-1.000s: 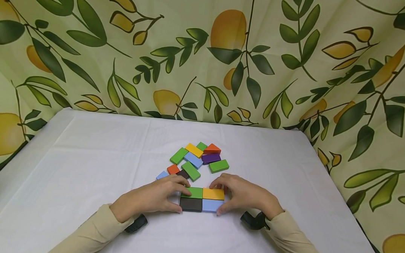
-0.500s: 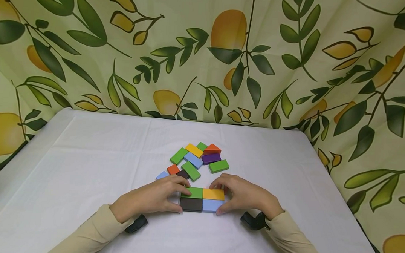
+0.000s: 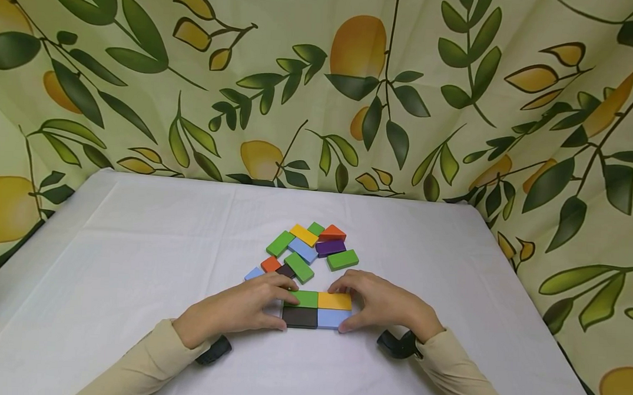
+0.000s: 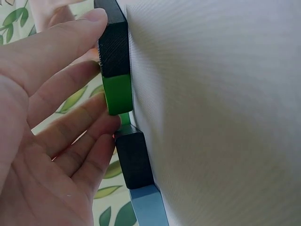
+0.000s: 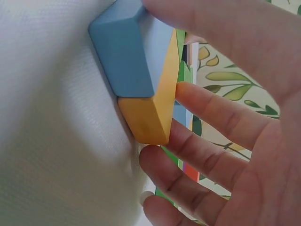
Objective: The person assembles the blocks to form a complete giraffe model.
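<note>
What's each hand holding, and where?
The left hand holds a black block and green block by their left ends; the right hand, a blue block and yellow block by their right ends.

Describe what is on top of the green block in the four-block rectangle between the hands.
In the head view, a finger of the left hand lies over the green block's left end; the rest of its top shows bare. The surface beneath that finger is hidden.

No text, label, brand, number or sign can be read: none on the four joined blocks (image 3: 311, 313) between the left hand (image 3: 240, 305) and right hand (image 3: 381, 300), the loose blocks (image 3: 302, 251) beyond them, or the leaf-patterned cloth (image 3: 310, 97) farther off.
</note>
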A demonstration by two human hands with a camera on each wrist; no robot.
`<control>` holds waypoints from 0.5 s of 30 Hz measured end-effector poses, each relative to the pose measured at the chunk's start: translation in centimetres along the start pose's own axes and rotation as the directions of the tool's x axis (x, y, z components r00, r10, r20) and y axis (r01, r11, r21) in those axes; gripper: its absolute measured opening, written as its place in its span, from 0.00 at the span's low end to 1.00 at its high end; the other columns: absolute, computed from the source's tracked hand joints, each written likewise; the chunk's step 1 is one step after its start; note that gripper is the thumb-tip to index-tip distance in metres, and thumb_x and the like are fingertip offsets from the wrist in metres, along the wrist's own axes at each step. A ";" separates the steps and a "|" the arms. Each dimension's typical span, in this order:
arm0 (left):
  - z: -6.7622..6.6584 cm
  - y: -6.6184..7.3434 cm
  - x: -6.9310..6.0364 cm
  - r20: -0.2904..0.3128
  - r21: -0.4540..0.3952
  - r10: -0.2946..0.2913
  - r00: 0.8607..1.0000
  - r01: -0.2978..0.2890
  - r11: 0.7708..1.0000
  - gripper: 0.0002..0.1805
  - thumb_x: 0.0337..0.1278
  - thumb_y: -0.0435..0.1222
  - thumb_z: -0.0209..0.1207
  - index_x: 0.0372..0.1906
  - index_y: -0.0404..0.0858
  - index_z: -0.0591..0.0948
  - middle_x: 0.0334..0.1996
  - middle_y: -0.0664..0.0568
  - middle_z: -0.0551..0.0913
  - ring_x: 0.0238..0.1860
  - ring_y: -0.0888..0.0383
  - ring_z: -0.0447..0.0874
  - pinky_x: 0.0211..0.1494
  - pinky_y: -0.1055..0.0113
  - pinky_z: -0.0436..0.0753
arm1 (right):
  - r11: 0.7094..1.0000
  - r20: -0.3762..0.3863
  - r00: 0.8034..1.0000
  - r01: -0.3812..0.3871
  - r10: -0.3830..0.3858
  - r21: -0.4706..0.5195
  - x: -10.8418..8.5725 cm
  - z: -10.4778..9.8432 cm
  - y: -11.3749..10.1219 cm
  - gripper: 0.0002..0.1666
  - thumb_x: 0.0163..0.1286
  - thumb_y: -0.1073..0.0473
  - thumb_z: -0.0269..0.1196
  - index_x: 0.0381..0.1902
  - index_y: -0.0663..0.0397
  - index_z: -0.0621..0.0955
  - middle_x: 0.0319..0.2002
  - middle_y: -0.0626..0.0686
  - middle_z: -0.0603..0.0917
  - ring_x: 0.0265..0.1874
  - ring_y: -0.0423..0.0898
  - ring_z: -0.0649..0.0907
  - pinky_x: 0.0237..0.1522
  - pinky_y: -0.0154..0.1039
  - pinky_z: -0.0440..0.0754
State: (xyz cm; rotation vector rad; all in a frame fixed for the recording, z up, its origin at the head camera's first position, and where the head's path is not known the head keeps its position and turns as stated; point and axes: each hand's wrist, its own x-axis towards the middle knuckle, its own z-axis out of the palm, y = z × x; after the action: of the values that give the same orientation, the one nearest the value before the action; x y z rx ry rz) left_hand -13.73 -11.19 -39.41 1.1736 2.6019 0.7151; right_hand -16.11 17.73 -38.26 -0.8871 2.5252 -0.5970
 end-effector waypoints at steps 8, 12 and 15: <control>-0.2 0.1 0.0 0.013 -0.004 -0.017 1.000 0.017 1.000 0.23 0.53 0.46 0.71 0.55 0.43 0.85 0.61 0.53 0.78 0.64 0.55 0.73 0.65 0.58 0.78 | 0.999 -0.005 0.999 0.033 -0.033 -0.006 0.1 0.1 0.1 0.31 0.55 0.43 0.75 0.57 0.42 0.82 0.51 0.39 0.81 0.53 0.39 0.77 0.63 0.46 0.77; -0.3 0.0 0.0 -0.019 -0.030 -0.036 0.999 0.035 0.999 0.23 0.55 0.45 0.70 0.56 0.43 0.84 0.61 0.53 0.78 0.64 0.54 0.73 0.66 0.56 0.78 | 0.997 -0.015 0.997 0.076 -0.076 0.007 0.2 0.2 -0.1 0.28 0.59 0.45 0.73 0.58 0.40 0.82 0.51 0.38 0.81 0.52 0.37 0.76 0.62 0.44 0.77; -0.4 -0.3 0.0 -0.077 -0.026 -0.045 0.996 0.043 0.999 0.22 0.57 0.42 0.68 0.56 0.41 0.83 0.59 0.51 0.79 0.62 0.54 0.74 0.65 0.56 0.78 | 0.995 -0.015 0.995 0.101 -0.101 0.004 0.3 0.4 -0.2 0.27 0.61 0.46 0.71 0.59 0.40 0.82 0.53 0.39 0.81 0.54 0.38 0.76 0.63 0.44 0.77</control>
State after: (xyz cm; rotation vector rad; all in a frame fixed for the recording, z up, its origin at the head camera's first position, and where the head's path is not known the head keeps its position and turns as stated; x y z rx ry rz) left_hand -14.01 -11.50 -39.24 1.0994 2.6655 0.7958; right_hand -16.00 17.30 -38.49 -1.0180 2.5022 -0.6421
